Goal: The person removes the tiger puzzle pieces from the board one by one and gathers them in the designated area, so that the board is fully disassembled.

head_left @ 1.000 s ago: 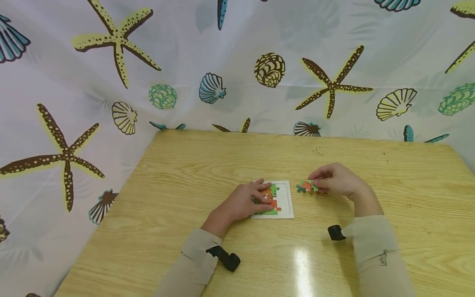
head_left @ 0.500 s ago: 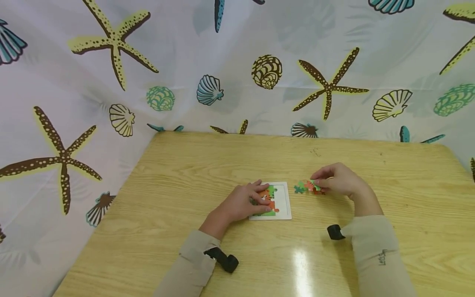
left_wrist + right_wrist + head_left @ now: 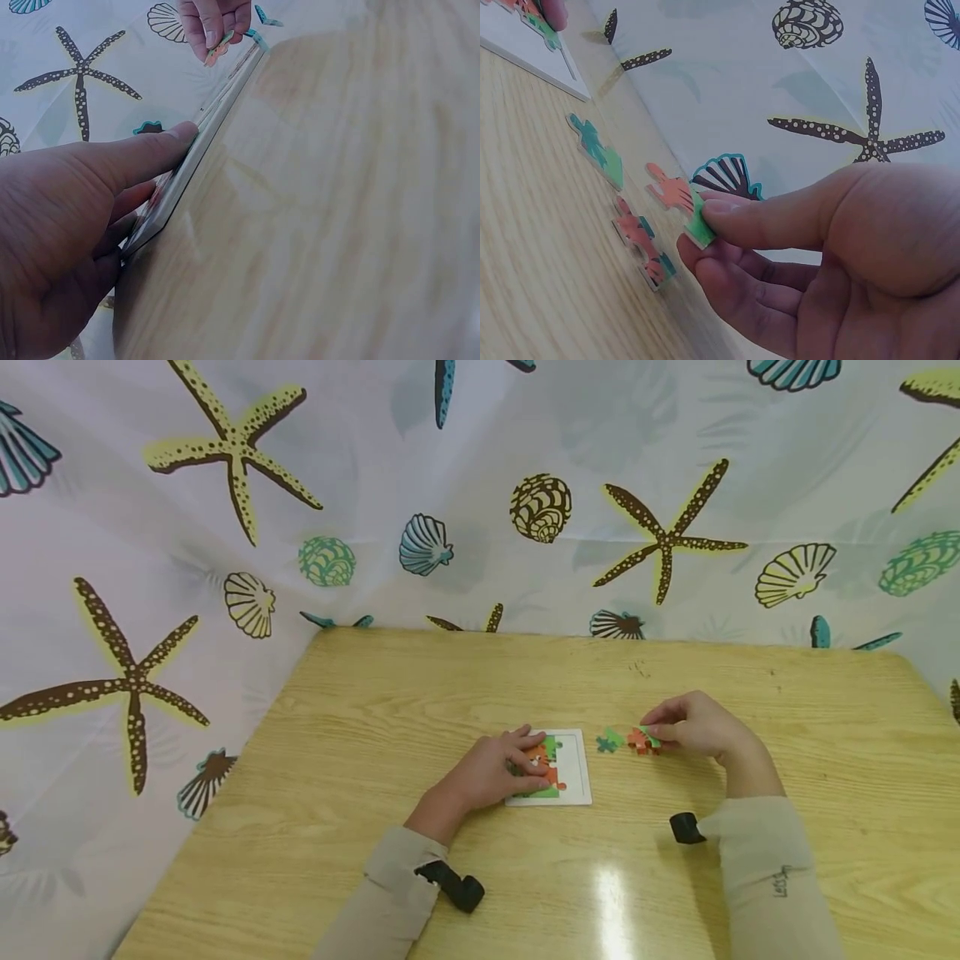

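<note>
A small puzzle board (image 3: 573,768) with a white frame lies on the table, its left part filled with green and orange pieces. Resting over those pieces, my left hand (image 3: 491,768) lays its fingers across the picture; in the left wrist view the thumb (image 3: 161,154) touches near the board's edge. To the right, my right hand (image 3: 693,727) pinches an orange and green puzzle piece (image 3: 676,196) between thumb and fingertips. Below it an orange piece with teal parts (image 3: 641,240) lies on the wood. Nearer the board is a green and teal piece (image 3: 596,146).
The wooden table (image 3: 390,693) reaches back to a white curtain (image 3: 480,527) printed with starfish and shells. The curtain also hangs along the left side. Black straps with dark mounts sit at both sleeve cuffs.
My right hand has moved slightly right with the pinched piece, away from the green and teal piece. The loose pieces, first bunched together, now show apart. My left hand stays on the board.
</note>
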`<state>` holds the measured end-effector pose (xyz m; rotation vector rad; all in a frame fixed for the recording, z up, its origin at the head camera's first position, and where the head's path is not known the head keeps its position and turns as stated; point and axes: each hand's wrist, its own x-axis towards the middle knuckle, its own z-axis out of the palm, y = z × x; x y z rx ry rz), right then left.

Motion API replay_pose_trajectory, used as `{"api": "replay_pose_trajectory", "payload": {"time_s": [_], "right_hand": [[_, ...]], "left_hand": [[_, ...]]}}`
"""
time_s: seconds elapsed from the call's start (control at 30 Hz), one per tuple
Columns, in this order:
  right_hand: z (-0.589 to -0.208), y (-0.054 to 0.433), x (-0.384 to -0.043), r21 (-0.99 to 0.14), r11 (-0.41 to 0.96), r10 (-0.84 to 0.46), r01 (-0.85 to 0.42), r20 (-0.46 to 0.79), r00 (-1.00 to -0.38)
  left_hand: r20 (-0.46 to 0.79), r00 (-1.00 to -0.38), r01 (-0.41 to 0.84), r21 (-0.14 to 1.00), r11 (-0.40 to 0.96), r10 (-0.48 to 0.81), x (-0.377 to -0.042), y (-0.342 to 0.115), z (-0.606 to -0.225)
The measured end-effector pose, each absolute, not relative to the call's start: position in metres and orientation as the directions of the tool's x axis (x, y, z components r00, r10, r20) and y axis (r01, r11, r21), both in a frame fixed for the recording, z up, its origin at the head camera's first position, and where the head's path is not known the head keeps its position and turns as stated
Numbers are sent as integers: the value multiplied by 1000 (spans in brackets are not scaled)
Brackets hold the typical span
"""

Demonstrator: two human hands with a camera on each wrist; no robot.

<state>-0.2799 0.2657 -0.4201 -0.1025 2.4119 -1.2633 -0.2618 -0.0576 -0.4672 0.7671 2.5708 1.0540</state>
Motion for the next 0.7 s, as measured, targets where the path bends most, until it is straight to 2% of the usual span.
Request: {"api": "replay_pose_trajectory", "payload": {"time_s": [0.7], "right_hand": [[-419,281,-277,-797,584,-222,151,-336,-915]], "left_hand": [[-29,-825,379,713,590,565,-260,-58,-468]]}}
